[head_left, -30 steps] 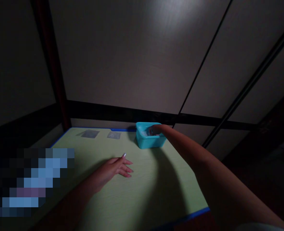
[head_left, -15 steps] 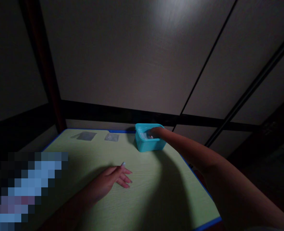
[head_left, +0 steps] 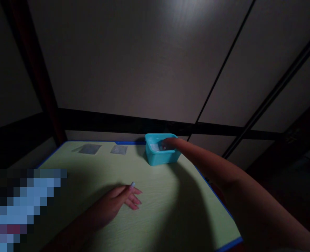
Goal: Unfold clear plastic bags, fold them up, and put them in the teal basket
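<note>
A turquoise plastic basket [head_left: 162, 159] stands at the back right of the pale green table [head_left: 149, 182]. My right hand [head_left: 170, 142] reaches down inside it, beside something whitish and see-through [head_left: 155, 147] that lies in there. The fingers are mostly hidden in the basket's shadow, so their grip does not show. Over the near middle of the table, my left hand [head_left: 125, 196] holds nothing, its fingers stretched and a little apart. Two small flat clear bags lie along the far edge: a larger greyish one [head_left: 90, 149] and a smaller one [head_left: 119, 149].
Blue trim [head_left: 130, 142] runs round the table's edge. Right behind it rises a panelled wall [head_left: 133, 70] with dark strips. A blurred-out blue patch [head_left: 26, 199] covers the lower left. My right arm throws a long shadow across the tabletop.
The view has shifted slightly, so the table's things sit a little further left. My right hand stays inside the basket, and my left hand keeps about the same pose.
</note>
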`<state>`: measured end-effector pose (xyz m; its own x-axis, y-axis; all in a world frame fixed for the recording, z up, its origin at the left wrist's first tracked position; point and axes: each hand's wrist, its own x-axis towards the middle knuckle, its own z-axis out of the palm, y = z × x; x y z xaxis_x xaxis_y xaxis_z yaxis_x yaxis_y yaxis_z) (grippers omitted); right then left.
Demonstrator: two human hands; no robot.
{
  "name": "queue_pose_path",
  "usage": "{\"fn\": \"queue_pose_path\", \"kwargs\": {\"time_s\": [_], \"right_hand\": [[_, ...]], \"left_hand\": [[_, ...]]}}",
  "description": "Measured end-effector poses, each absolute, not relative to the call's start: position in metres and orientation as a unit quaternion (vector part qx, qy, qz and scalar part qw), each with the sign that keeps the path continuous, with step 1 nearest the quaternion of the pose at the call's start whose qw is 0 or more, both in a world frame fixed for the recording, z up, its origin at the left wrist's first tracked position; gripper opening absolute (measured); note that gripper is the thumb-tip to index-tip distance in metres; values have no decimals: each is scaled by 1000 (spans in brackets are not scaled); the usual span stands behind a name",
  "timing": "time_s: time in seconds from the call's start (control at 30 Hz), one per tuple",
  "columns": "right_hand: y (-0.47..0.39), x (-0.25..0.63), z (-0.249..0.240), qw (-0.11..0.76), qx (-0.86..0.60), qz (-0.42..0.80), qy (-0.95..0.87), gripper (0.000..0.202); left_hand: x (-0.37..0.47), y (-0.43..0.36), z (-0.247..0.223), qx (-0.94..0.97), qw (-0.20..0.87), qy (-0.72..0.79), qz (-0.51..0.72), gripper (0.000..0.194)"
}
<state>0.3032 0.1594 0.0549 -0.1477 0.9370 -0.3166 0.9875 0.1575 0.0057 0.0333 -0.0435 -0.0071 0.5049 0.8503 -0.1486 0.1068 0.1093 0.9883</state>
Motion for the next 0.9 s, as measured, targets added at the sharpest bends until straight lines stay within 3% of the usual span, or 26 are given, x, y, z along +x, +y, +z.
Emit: {"fn": "queue_pose_path", "kwargs": {"time_s": [0.17,0.4,0.9], "right_hand": [[154,309,82,122,607,-46,784,19],[155,316,110,81,590,-19,803,31],[151,306,89,111,663,-36,740,21]], "left_hand": [[34,-44,-6,595,628,400,300,65],[34,-43,-8,594,629,393,312,64],[35,-44,-10,598,626,385,320,65]]}}
